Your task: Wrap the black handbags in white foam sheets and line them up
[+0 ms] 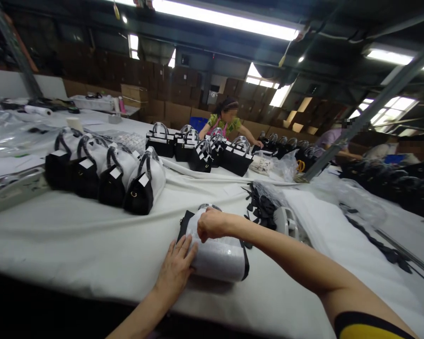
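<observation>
**Q:** What are the hands doing?

**A:** The right hand (212, 224) is closed in a fist on top of a wrapped handbag (221, 256), knuckles up. It seems to pinch the white wrapping, though the fingertips are hidden. The left hand (176, 268) lies open and flat, fingers spread against the bag's near left end.

**Q:** How does the bag lie?

**A:** It lies directly beneath the fist, near the front edge of the tabletop (74, 245). Its long axis runs left to right, roughly along that edge. Both hands touch it, the right from above and the left from the side.

**Q:** And around it?

**A:** The tabletop is draped in white cloth. A heap of black straps (261, 205) sits just beyond the bag. Toward the left edge stands a row of wrapped bags (106, 174), and further back a cluster of black handbags (198, 150). At the far edge a person (226, 120) leans in over them. Cardboard boxes (169, 94) are stacked along the back wall under strip lights (226, 19).
</observation>
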A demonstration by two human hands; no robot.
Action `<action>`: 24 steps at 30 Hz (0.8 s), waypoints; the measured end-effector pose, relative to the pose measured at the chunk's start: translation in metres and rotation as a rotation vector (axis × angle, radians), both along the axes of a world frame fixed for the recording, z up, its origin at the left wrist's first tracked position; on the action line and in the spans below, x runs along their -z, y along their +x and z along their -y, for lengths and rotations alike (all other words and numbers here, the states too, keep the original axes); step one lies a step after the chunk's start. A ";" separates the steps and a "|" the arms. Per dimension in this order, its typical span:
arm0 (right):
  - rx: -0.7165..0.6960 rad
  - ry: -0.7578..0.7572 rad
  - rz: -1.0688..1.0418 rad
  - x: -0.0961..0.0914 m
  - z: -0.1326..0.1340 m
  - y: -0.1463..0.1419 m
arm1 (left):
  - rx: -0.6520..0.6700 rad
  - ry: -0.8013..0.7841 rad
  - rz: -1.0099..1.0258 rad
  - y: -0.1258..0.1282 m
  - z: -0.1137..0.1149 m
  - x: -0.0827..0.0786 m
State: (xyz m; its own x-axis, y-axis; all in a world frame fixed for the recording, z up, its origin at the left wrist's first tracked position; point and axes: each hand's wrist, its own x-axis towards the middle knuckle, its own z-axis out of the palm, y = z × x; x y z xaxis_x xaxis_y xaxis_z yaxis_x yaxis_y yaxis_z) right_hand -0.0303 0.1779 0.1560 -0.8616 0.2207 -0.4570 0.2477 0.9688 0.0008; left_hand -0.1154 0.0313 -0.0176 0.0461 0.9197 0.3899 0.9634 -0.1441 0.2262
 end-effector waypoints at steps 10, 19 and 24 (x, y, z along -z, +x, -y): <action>-0.016 0.098 0.053 0.038 -0.009 -0.021 | 0.024 0.034 0.130 0.001 0.000 0.004; -0.072 0.150 0.065 0.045 -0.014 -0.023 | 0.006 0.001 0.094 0.002 0.000 -0.006; -0.068 0.124 0.036 0.052 -0.019 -0.020 | -0.017 -0.002 0.015 0.005 0.000 -0.006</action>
